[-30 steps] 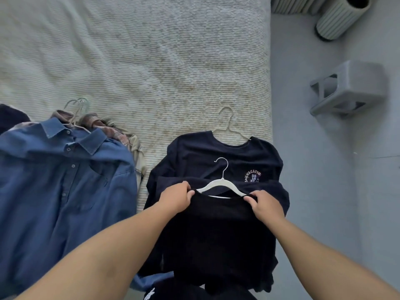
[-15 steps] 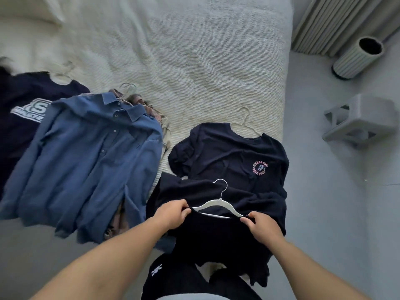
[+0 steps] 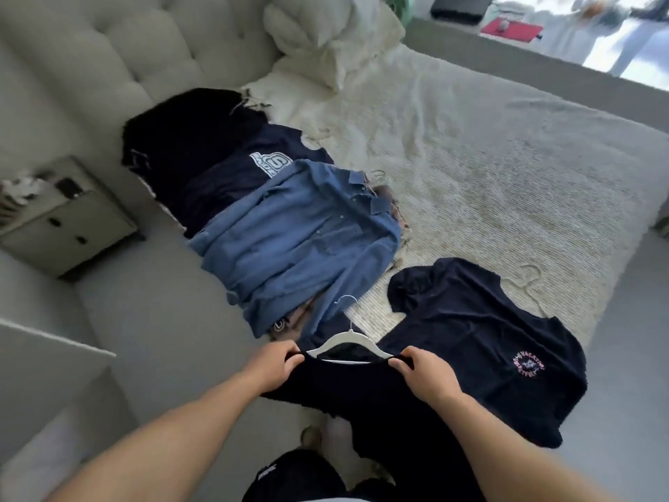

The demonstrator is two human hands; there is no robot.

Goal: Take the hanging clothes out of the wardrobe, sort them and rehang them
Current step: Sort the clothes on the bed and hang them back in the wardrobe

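Note:
A black garment [image 3: 365, 389] hangs from a white hanger [image 3: 347, 344] in front of me, lifted off the bed's edge. My left hand [image 3: 277, 360] pinches its left shoulder and my right hand [image 3: 423, 371] pinches its right shoulder. To the right, a navy T-shirt with a round pink logo [image 3: 485, 342] lies flat on the bed, its pale hanger hook [image 3: 530, 282] sticking out. Left of it lies a blue denim shirt [image 3: 307, 240] over other clothes. Farther back lie a navy shirt with a white logo [image 3: 253, 175] and a black garment [image 3: 188, 128].
The cream bedspread [image 3: 488, 168] stretches to the right, with pillows [image 3: 325, 41] by the tufted headboard [image 3: 119, 56]. A grey nightstand [image 3: 61, 219] stands at the left. A pale cabinet corner [image 3: 40, 375] juts in at lower left. Grey carpet [image 3: 622, 356] runs along the right.
My view has swung left and up, bringing the headboard, pillows and nightstand into sight. Both hands still hold the black garment on its hanger, now shifted left off the navy T-shirt.

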